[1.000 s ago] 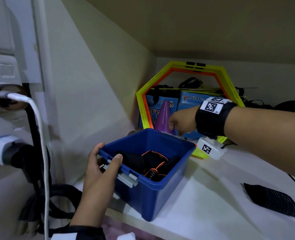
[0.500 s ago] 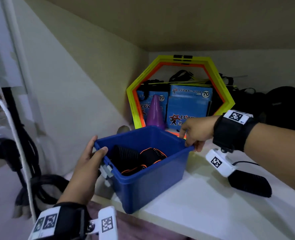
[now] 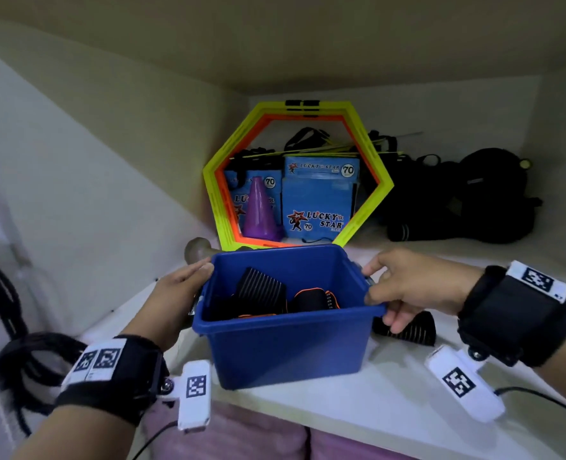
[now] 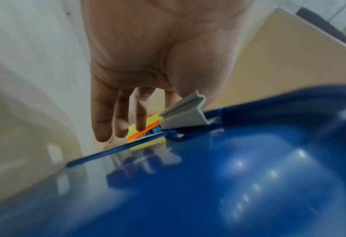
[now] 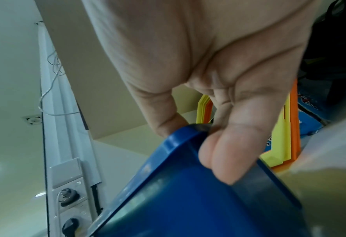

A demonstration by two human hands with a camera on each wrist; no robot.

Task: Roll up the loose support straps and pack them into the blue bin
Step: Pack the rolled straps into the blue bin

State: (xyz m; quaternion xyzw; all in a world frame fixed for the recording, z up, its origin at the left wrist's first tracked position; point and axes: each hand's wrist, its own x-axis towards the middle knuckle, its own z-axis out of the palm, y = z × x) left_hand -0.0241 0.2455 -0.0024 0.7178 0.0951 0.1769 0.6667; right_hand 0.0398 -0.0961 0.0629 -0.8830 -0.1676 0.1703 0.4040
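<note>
Now blue bin [image 3: 285, 346] between both hands, right fingers [image 5: 227, 162] curled over rim, left fingers [image 4: 101, 121] straight alongside

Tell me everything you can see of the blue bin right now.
The blue bin is glossy plastic, open-topped with a rolled rim and a grey latch on its left side. It stands upright on the white shelf, holding black rolled straps. The left hand touches its left side; the right hand grips its right rim.

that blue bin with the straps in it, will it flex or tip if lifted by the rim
The blue bin looks like rigid moulded plastic, so the rim probably holds. It is likely light: only a few rolled straps sit low inside. With the left hand and right hand on opposite sides, tipping seems unlikely.
</note>
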